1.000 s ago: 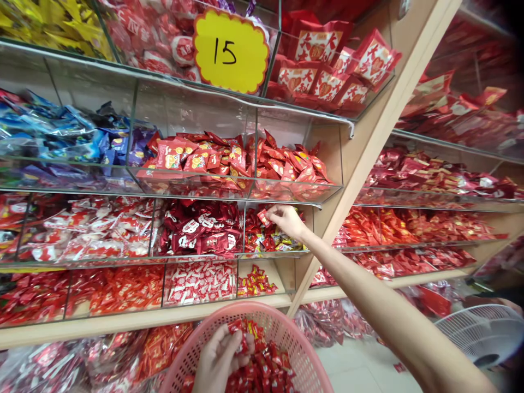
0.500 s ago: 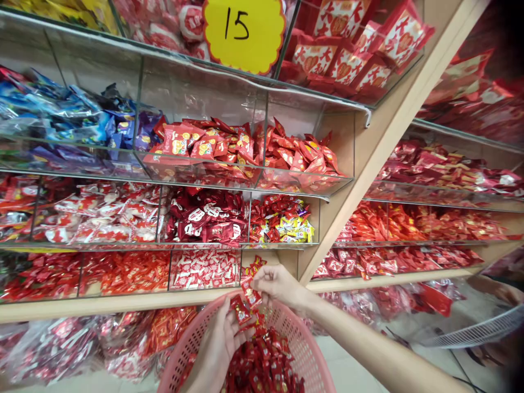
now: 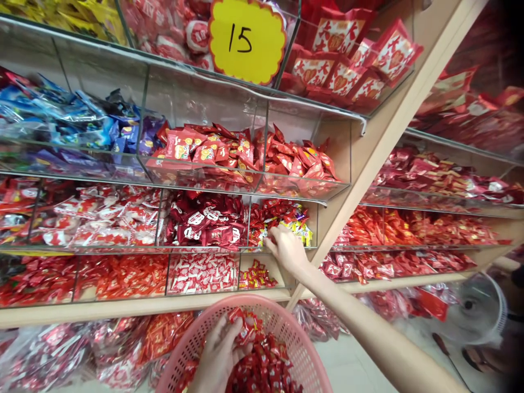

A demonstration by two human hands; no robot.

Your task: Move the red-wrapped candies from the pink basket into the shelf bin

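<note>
My left hand (image 3: pixel 219 346) is inside a pink plastic basket (image 3: pixel 186 334), its fingers curled around a few red wrapped candies (image 3: pixel 248 326). Beneath it lies a heap of dark red wrapped candies (image 3: pixel 266 368). My right hand (image 3: pixel 286 248) is stretched forward to a shelf compartment of mixed red and yellow wrapped candies (image 3: pixel 305 232). Its fingers are bent down at the compartment's front edge; their tips, and whatever they grip, are hidden. Just below that hand, a lower compartment holds a small pile of red and yellow candies (image 3: pixel 257 274).
Clear dividers split the wooden shelf (image 3: pixel 123 308) into compartments of candy. A yellow price sign (image 3: pixel 248 41) reads 15. Bagged candies (image 3: pixel 53 355) lie below the shelf. At right stand a slanted wooden post (image 3: pixel 380 131) and a fan (image 3: pixel 477 305) on the floor.
My right hand has left the candies above the basket and moved up to the red and yellow candy compartment. My left hand has sunk slightly lower, with candies in its fingers.
</note>
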